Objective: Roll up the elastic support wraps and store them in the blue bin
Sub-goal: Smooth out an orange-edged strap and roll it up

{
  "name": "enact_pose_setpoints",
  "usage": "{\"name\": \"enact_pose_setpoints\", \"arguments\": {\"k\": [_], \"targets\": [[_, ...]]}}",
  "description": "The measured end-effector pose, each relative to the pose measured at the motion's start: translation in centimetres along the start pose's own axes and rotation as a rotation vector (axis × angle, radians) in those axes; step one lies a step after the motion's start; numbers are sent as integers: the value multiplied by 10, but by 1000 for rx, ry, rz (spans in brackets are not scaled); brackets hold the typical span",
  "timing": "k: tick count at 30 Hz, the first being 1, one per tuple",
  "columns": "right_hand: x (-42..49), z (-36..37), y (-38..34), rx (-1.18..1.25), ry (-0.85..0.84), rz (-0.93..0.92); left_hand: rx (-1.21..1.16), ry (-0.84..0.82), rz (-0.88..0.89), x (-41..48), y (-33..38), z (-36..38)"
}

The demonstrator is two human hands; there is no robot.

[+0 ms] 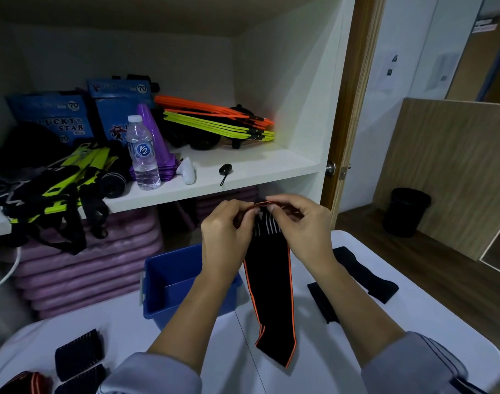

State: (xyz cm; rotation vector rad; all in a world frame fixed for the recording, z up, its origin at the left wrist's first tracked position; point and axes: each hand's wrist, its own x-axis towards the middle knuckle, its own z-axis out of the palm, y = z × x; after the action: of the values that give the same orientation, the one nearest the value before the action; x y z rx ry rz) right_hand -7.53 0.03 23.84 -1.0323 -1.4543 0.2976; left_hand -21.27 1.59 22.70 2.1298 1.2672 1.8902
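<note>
The head view shows the left hand (pixel 227 223) and right hand (pixel 297 220) pinching the top edge of an orange-trimmed wrap (pixel 271 280) hanging above the white table (pixel 314 359), apparently starting its roll, which next needs tight, even turns; the blue bin (pixel 169 282) waits just left, unobstructed, other black wraps (pixel 365 273) nearby.

Sports-gear storeroom, white shelf (pixel 243 169) with hurdles (pixel 217 120), purple cones (pixel 155 137), water bottle (pixel 143 155), stacked purple mats (pixel 81 265) below

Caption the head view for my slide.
Left hand and right hand pinch the top of an orange-edged wrap near the blue bin.
</note>
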Motion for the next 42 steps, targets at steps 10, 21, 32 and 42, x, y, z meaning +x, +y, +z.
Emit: {"name": "enact_pose_setpoints", "arguments": {"k": [10,21,32,42], "targets": [[-3,4,6,20,-51,103,-138,-37,-245,0,1,-3],[-18,5,15,118,-164,179,-321,-210,-455,-43,3,12],[-42,7,22,145,-187,208,-292,-250,-539,-36,15,22],[-65,-8,29,115,-230,324,-305,-504,-471,-64,-6,-3]]}}
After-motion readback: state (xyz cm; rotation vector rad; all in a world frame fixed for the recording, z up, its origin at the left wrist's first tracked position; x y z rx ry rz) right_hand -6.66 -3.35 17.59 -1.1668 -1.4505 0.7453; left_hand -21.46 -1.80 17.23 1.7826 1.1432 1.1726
